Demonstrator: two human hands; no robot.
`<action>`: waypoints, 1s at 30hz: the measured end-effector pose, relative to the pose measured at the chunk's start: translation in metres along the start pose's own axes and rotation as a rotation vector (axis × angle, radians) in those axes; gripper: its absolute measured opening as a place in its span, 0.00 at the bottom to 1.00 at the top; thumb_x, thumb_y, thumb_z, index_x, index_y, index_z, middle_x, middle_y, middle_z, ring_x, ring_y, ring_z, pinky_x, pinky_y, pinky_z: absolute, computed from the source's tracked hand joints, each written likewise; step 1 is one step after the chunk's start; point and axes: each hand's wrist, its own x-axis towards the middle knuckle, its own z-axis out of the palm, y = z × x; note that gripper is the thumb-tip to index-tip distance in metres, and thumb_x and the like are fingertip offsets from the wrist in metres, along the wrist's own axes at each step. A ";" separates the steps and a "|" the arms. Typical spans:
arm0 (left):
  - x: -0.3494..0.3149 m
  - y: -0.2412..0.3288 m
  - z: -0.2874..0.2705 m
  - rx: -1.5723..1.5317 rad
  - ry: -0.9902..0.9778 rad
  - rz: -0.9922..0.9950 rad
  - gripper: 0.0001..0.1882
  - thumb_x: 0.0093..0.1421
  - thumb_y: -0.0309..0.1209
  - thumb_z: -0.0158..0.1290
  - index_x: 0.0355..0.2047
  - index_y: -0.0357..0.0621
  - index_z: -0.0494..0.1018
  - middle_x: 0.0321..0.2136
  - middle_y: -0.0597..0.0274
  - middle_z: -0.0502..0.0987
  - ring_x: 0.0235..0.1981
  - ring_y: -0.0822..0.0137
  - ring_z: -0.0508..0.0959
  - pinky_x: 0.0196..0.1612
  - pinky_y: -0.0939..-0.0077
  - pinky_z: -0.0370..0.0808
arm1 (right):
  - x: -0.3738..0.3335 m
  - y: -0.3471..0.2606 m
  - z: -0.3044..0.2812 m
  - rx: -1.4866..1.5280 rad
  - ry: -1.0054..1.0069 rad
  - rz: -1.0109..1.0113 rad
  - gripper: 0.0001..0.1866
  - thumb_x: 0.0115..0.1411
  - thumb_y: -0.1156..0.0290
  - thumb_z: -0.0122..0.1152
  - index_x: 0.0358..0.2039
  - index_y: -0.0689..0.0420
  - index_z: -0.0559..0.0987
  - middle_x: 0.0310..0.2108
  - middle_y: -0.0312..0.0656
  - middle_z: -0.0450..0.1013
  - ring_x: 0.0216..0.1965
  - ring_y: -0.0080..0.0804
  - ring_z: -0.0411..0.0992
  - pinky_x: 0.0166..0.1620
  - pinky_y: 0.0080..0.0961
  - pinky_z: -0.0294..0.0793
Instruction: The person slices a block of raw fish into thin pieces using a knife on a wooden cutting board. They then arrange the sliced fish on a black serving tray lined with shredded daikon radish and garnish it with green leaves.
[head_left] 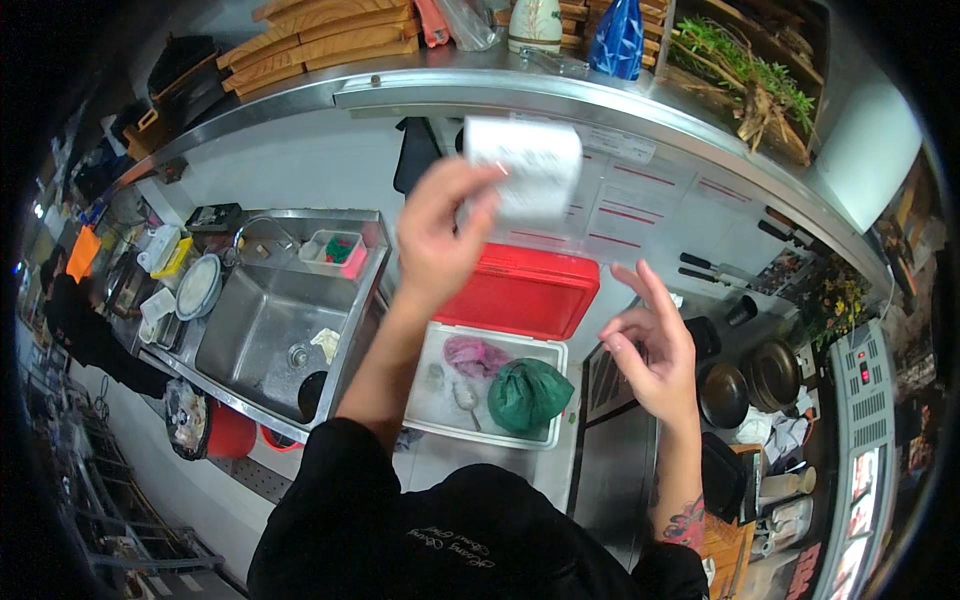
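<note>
My left hand (438,240) is raised and pinches a white paper slip (532,165) with blurred print between thumb and fingers. Held up on the right, my right hand (655,350) has nothing in it, its fingers apart and partly bent. Below and between both hands is a white cooler box (480,432) with its red lid (530,290) tipped back. Inside it lie a green plastic bag (530,396), a pink bag (472,356) and a scoop (464,393) on what looks like ice.
To the left is a steel sink (265,320) with a basin (198,285) beside it. A trash bin (230,430) stands below. A steel shelf (420,88) with wooden boards (320,40) runs overhead. Knives (720,270) and pans (725,395) are at right. Another person (90,325) is far left.
</note>
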 end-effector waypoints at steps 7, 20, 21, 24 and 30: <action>0.021 -0.075 -0.020 -0.150 0.023 -0.306 0.19 0.64 0.17 0.53 0.55 0.31 0.74 0.55 0.55 0.73 0.56 0.67 0.73 0.60 0.74 0.69 | -0.136 0.108 -0.034 -0.002 0.169 0.460 0.29 0.66 0.75 0.59 0.67 0.58 0.66 0.55 0.45 0.75 0.37 0.22 0.75 0.45 0.24 0.78; 0.041 -0.067 -0.037 -0.112 0.004 -0.308 0.19 0.64 0.15 0.53 0.56 0.28 0.72 0.51 0.56 0.73 0.53 0.66 0.76 0.55 0.74 0.77 | -0.366 0.177 -0.019 0.129 0.568 0.996 0.23 0.67 0.75 0.59 0.62 0.63 0.70 0.45 0.40 0.78 0.35 0.26 0.76 0.39 0.25 0.78; 0.041 -0.069 -0.041 -0.106 0.018 -0.330 0.19 0.65 0.15 0.53 0.56 0.28 0.72 0.51 0.56 0.74 0.53 0.66 0.77 0.55 0.74 0.77 | -0.371 0.184 -0.019 0.085 0.525 1.012 0.23 0.67 0.75 0.59 0.61 0.63 0.70 0.44 0.40 0.78 0.36 0.26 0.77 0.40 0.24 0.78; 0.040 -0.067 -0.051 -0.057 0.047 -0.343 0.17 0.68 0.19 0.51 0.56 0.29 0.73 0.52 0.54 0.75 0.52 0.66 0.77 0.56 0.74 0.76 | -0.381 0.204 -0.011 0.057 0.423 1.058 0.22 0.67 0.74 0.59 0.61 0.59 0.71 0.42 0.37 0.78 0.34 0.23 0.76 0.34 0.22 0.76; 0.034 -0.081 -0.036 -0.253 0.148 -0.386 0.22 0.70 0.28 0.48 0.61 0.30 0.67 0.56 0.48 0.74 0.55 0.62 0.76 0.59 0.68 0.73 | -0.470 0.247 -0.010 -0.103 0.321 1.251 0.20 0.66 0.71 0.61 0.57 0.63 0.72 0.38 0.40 0.79 0.29 0.25 0.76 0.30 0.23 0.75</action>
